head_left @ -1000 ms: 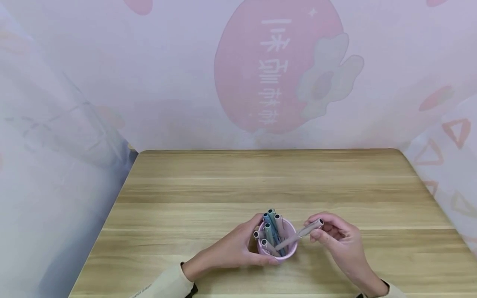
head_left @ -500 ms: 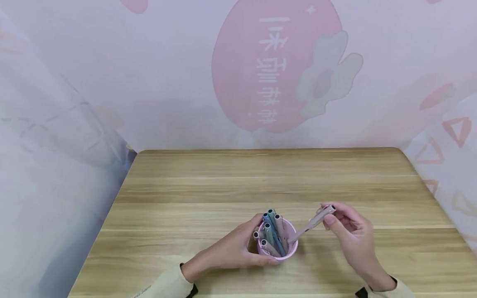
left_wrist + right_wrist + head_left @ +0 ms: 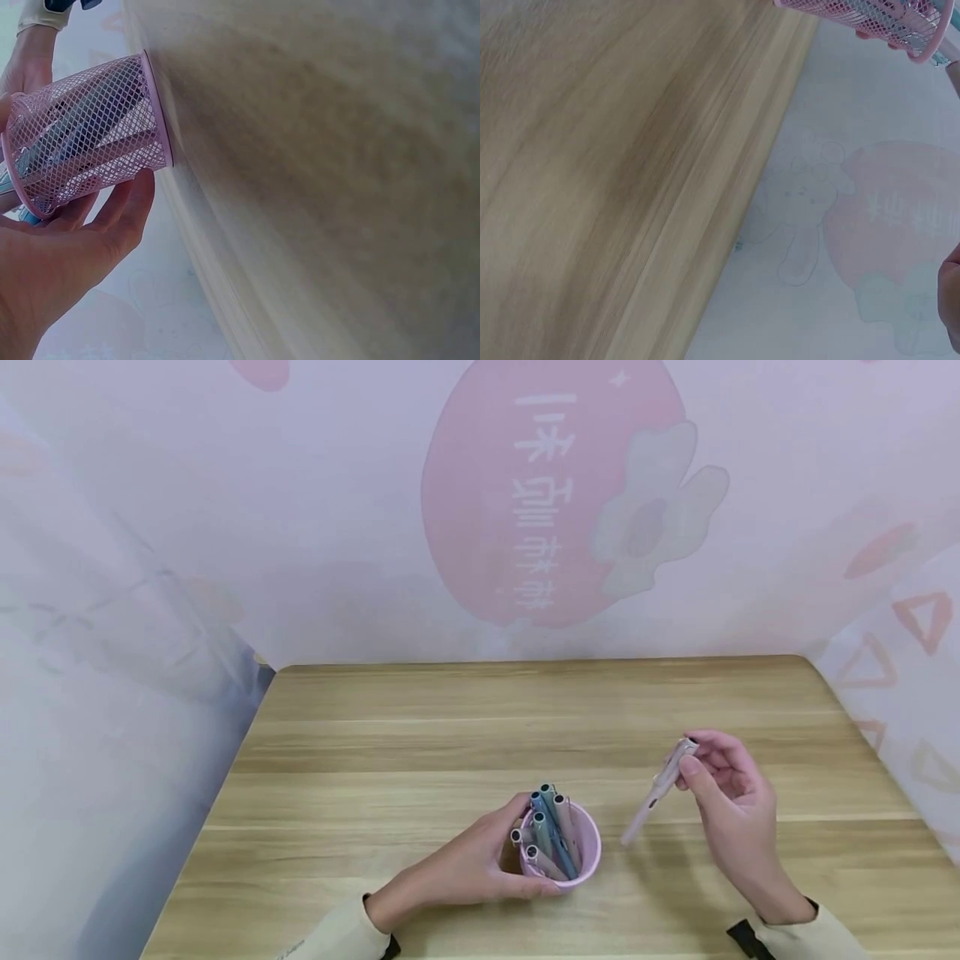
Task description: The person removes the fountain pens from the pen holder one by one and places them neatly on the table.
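The right hand (image 3: pixel 731 793) pinches the upper end of a slim pale grey-pink pen (image 3: pixel 654 793) between thumb and fingertips; the pen hangs tilted, its lower tip pointing down and toward the left hand, clear of the tabletop as far as the head view shows. Just beside that lower tip, apart from it, stands a pink wire-mesh cylindrical pen cup (image 3: pixel 581 860), upright on the light wooden table (image 3: pixel 465 735). The left hand (image 3: pixel 468 868) curls around the cup's wall, thumb on the near side and fingers on the far side; the left wrist view shows the fingers lying against the mesh (image 3: pixel 90 142). Inside the cup stand several blue, teal and grey pens (image 3: pixel 551 827), leaning away from the person, their capped ends above the rim. Behind the table hangs a pale printed backdrop with a large pink oval (image 3: pixel 525 493).
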